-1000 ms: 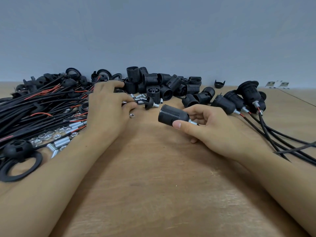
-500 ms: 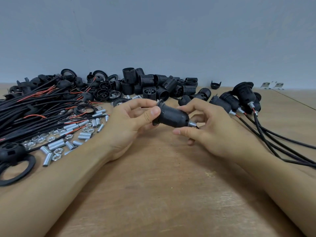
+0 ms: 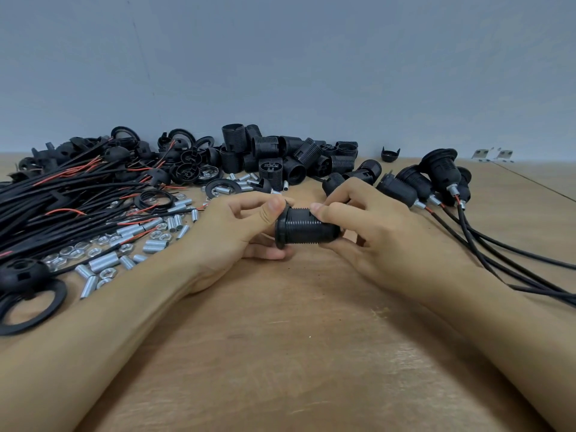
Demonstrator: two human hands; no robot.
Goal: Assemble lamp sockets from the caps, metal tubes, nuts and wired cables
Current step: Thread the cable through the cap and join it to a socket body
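A black threaded lamp socket point(image 3: 307, 227) lies sideways between both hands, just above the wooden table point(image 3: 280, 353). My right hand point(image 3: 371, 235) grips its right end with fingers curled round the body. My left hand point(image 3: 237, 232) pinches a black ring point(image 3: 281, 226) seated on the socket's left end, thumb on top. Loose black socket bodies point(image 3: 280, 157) are heaped at the back. Metal tubes point(image 3: 103, 261) and nuts point(image 3: 67, 252) lie scattered at the left beside a bundle of black and red wired cables point(image 3: 62, 201).
Several assembled sockets point(image 3: 436, 179) with black cables trailing to the right edge lie at the right. A large black ring point(image 3: 31, 307) and a domed cap point(image 3: 21, 272) sit at the far left. A lone cap point(image 3: 390, 153) stands by the grey wall.
My left hand left the parts pile, came to the socket and now holds a ring on its left end. Both hands drew closer to me with the socket.
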